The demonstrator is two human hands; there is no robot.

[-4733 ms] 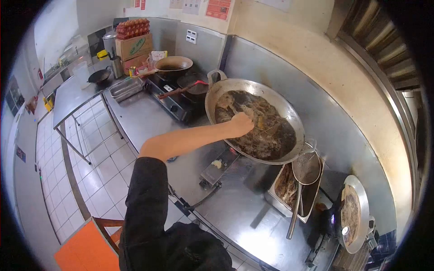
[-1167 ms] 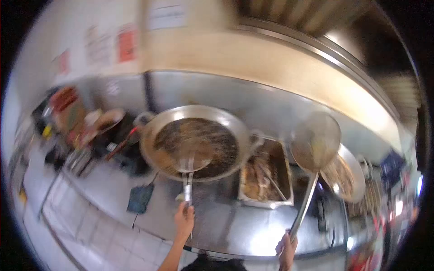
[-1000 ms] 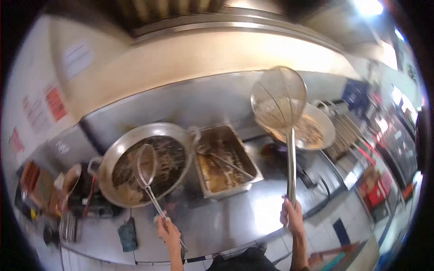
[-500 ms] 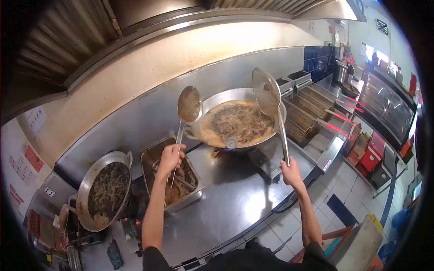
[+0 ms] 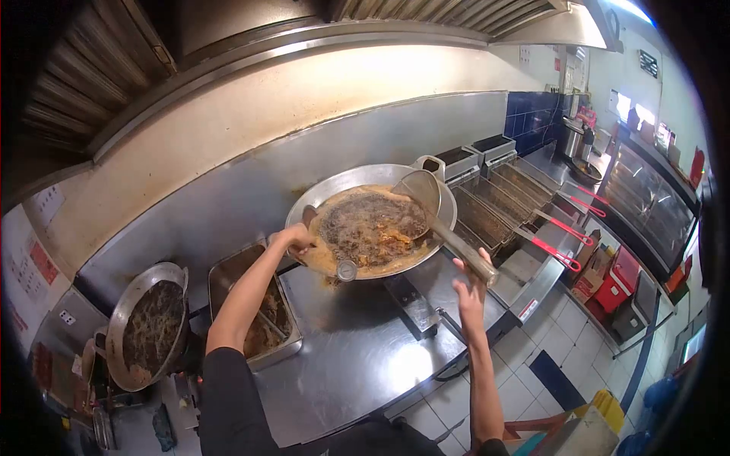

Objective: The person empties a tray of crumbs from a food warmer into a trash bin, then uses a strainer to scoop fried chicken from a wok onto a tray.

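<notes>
In the wide metal wok [image 5: 296, 199], dark food bubbles in brownish, foamy oil. My left hand [image 5: 293, 240] is closed round a ladle at the wok's left edge. The ladle's bowl [image 5: 308, 216] shows only in part, and its handle is mostly hidden by the hand. A large mesh strainer [image 5: 420, 194] dips into the wok on the right, its long handle [image 5: 465, 252] slanting out over the rim. At the handle's end is my right hand [image 5: 471, 292], fingers loosely spread and touching or very near it. A round dial [image 5: 346, 270] sits at the wok's front edge.
A rectangular metal tray [image 5: 293, 342] lies left of the wok, with a second wok [image 5: 120, 334] of dark bubbling contents further left. Fryer baskets with red handles [image 5: 559, 251] stand at the right. Beyond them is a glass-fronted cabinet [image 5: 642, 190].
The ladle and strainer have come down from above the wok to its left edge and into its right side. My right hand's fingers have loosened from the strainer handle. The view has shifted.
</notes>
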